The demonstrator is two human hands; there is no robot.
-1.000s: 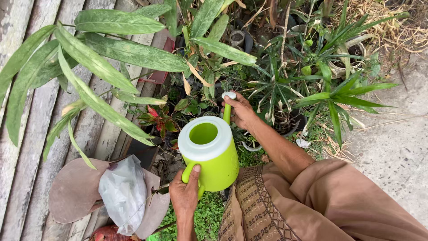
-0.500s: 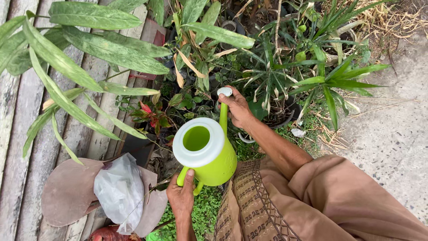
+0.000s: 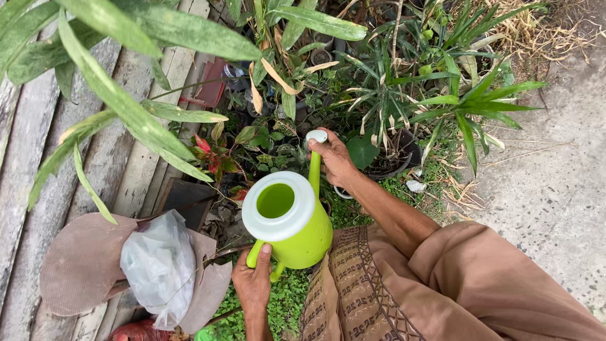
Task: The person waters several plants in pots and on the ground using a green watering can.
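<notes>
One package only: a crumpled, translucent grey-white plastic bag, lying on a flat brown sheet at the right edge of the weathered wooden boards, lower left of view. No labels, signs or screens in view.

Below me I see a loose tan-brown garment, softly folded, with a patterned woven band in brown and cream along its edge. Both forearms are bare; left hand and right hand are ungloved.
</notes>
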